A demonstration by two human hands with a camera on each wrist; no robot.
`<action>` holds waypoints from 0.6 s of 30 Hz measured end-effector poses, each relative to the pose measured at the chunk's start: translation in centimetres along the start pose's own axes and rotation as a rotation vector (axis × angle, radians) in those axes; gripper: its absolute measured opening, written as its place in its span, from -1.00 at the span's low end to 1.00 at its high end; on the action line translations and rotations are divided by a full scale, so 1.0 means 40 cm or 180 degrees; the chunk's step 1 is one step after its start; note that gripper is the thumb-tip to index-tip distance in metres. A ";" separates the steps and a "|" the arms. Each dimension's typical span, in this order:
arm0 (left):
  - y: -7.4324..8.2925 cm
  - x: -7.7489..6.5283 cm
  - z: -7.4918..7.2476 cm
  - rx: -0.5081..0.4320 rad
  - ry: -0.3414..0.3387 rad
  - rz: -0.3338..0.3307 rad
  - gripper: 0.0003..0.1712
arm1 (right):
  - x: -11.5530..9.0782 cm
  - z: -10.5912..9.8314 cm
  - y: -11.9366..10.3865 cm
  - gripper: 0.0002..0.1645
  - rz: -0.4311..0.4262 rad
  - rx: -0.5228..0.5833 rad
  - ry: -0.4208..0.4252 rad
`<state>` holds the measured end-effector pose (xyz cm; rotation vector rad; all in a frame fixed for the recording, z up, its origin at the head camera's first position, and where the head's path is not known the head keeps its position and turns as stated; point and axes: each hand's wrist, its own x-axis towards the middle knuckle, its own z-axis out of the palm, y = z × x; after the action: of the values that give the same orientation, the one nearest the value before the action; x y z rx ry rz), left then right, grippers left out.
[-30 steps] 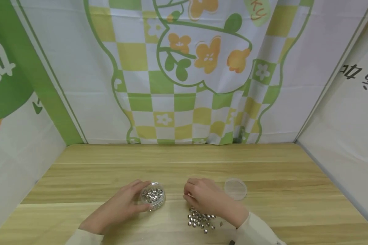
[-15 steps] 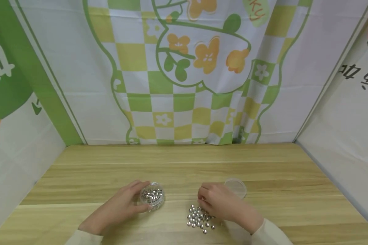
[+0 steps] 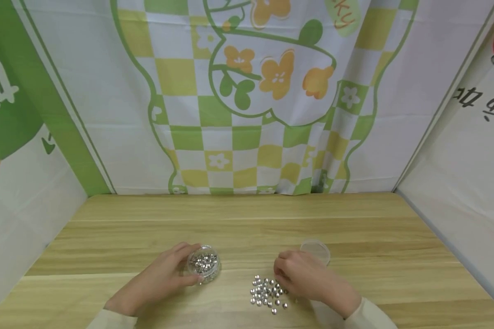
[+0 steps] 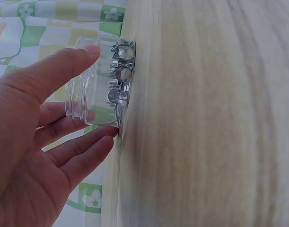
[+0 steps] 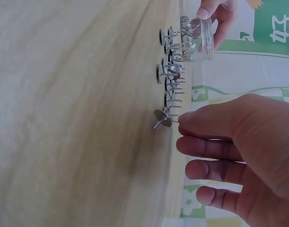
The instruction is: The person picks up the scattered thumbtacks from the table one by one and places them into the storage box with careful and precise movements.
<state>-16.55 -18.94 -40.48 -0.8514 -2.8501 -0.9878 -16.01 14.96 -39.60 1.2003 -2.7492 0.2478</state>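
Note:
A clear round screw-neck jar partly filled with silver thumbtacks stands upright on the table, uncapped. My left hand holds it, thumb on one side and fingers on the other, as the left wrist view also shows. Right of the jar lies a loose pile of silver thumbtacks, many with pins pointing up. My right hand is at the pile's right edge, fingers curled. In the right wrist view its thumb tip meets a pin beside a tilted thumbtack; I cannot tell whether it pinches one, the index finger being hidden.
Behind my right hand a clear round lid lies flat on the wooden table. Printed cloth hangs along the table's back edge, and more cloth closes off the left and right sides.
My right hand has moved right and slightly toward me, from the pile's far side to its right edge, uncovering more thumbtacks. The left hand and jar have stayed in place.

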 end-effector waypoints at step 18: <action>-0.004 -0.001 0.001 0.0050 -0.0004 -0.0008 -0.12 | -0.006 0.015 -0.010 -0.80 0.0080 0.0036 0.0132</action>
<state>-16.59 -19.06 -40.60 -0.8477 -2.8568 -0.9643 -15.59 14.72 -40.18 1.1505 -2.7325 0.2880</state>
